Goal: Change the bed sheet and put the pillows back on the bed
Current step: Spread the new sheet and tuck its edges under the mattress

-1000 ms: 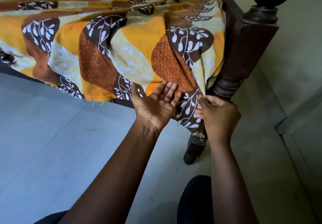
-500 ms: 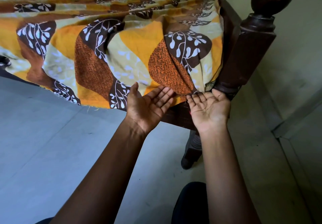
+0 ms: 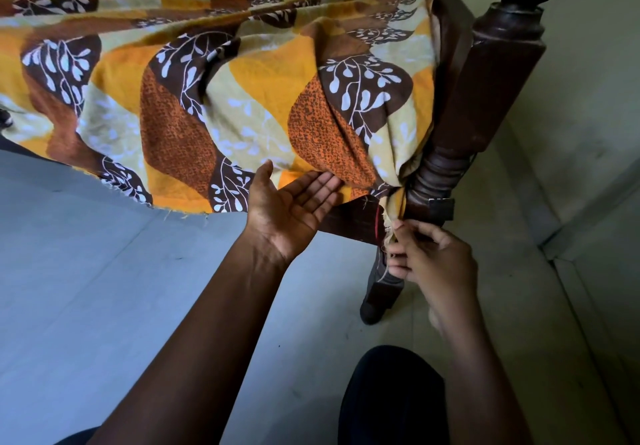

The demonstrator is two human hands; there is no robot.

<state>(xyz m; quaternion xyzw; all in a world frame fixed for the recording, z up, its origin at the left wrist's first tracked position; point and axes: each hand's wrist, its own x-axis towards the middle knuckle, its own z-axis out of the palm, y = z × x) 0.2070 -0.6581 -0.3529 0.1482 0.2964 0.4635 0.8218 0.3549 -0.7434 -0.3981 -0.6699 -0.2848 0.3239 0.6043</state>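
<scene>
Sheet (image 3: 214, 105), patterned in orange, brown and cream leaves, lies spread over the bed and hangs down its side toward the floor (image 3: 104, 288), bunching in folds at the corner by the dark wooden bedpost (image 3: 485, 98). The left hand (image 3: 287, 209) is released, palm up and fingers flat, slid under the hanging hem just beside that corner, apparently to lift the slack so it can be tucked under the mattress. The right hand (image 3: 429, 257) keeps a clenched grip on the sheet's frayed corner, pinched between thumb and fingers and drawn down against the post, likely to hold the cloth taut while the other hand works. Further along the side of the bed the hem hangs loose and untucked, so the tucking looks only begun. No pillows are in view, and that part of the job appears not yet done. A dark-clad knee (image 3: 391, 396) shows at the bottom edge.
</scene>
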